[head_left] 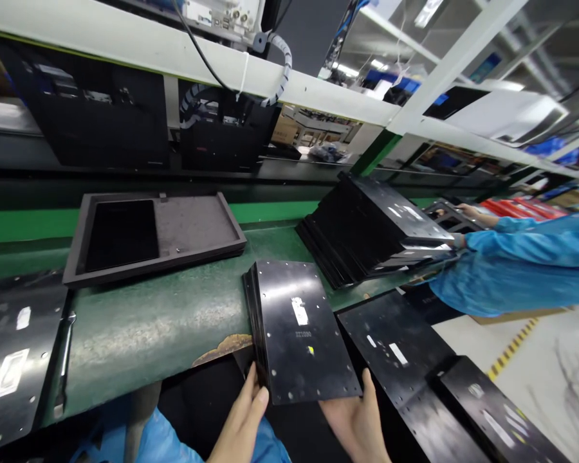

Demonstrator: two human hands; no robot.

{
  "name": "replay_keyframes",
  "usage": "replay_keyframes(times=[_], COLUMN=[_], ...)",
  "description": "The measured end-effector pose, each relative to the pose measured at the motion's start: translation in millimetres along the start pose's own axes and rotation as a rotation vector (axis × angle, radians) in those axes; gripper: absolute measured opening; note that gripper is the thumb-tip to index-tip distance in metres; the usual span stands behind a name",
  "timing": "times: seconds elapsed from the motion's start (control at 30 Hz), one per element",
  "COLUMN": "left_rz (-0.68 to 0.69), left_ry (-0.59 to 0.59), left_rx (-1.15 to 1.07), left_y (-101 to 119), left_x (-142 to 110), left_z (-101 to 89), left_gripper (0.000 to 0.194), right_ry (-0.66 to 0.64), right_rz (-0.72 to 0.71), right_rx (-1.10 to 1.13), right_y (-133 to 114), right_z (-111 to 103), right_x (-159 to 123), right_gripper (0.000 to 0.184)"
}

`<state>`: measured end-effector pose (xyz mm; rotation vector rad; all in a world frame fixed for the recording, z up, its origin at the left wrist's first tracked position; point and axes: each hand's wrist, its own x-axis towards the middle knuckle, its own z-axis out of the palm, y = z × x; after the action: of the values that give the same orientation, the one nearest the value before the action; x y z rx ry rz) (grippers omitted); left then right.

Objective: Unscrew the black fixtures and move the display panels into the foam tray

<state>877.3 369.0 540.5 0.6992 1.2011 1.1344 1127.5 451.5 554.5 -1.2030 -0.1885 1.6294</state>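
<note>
A small stack of black rectangular panels (pixel 289 350) with holes along the edges sits at the front of the green bench. Its top panel carries a white label, a yellow mark and faint printed characters. My left hand (pixel 244 415) grips the stack's near left corner, thumb against the side. At the near right corner, my right hand (pixel 354 421) holds the stack from below, thumb up along the edge and the other fingers partly hidden beneath it.
A foam tray (pixel 197 218) with a dark screen lies at the back left. Near a metal tool (pixel 65 366) are more labelled panels (pixel 17 360). A tall panel stack (pixel 361 225) leans behind; further panels (pixel 400 347) lie right. A co-worker's blue sleeve (pixel 525 251) reaches in.
</note>
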Motion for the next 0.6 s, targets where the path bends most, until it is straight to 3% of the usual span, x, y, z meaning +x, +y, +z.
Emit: replay_keyframes(times=[0.1, 0.2, 0.3, 0.4, 0.5, 0.6], left_rz=[0.048, 0.185, 0.302, 0.277, 0.296, 0.315], left_ry=[0.05, 0.118, 0.2, 0.188, 0.177, 0.158], left_rx=[0.32, 0.387, 0.246, 0.108, 0.05, 0.078], left_y=[17, 41, 54, 54, 48, 45], left_x=[-9, 9, 49, 88, 106, 113], left_z=[-22.8, -26.8, -8.3, 16.6, 30.4, 33.0], left_gripper=[0.055, 0.048, 0.065, 0.082, 0.084, 0.083], right_ry=[-0.035, -0.115, -0.156, -0.206, -0.23, -0.237], right_rz=[0.007, 0.01, 0.021, 0.112, 0.192, 0.146], right_rx=[0.1, 0.175, 0.108, -0.074, -0.274, -0.325], right_y=[31, 59, 75, 77, 70, 62], right_z=[9, 30, 41, 30, 8, -1], right_x=[-19, -37, -46, -43, -34, -24], right_gripper=[0.081, 0.088, 0.077, 0.08, 0.087, 0.085])
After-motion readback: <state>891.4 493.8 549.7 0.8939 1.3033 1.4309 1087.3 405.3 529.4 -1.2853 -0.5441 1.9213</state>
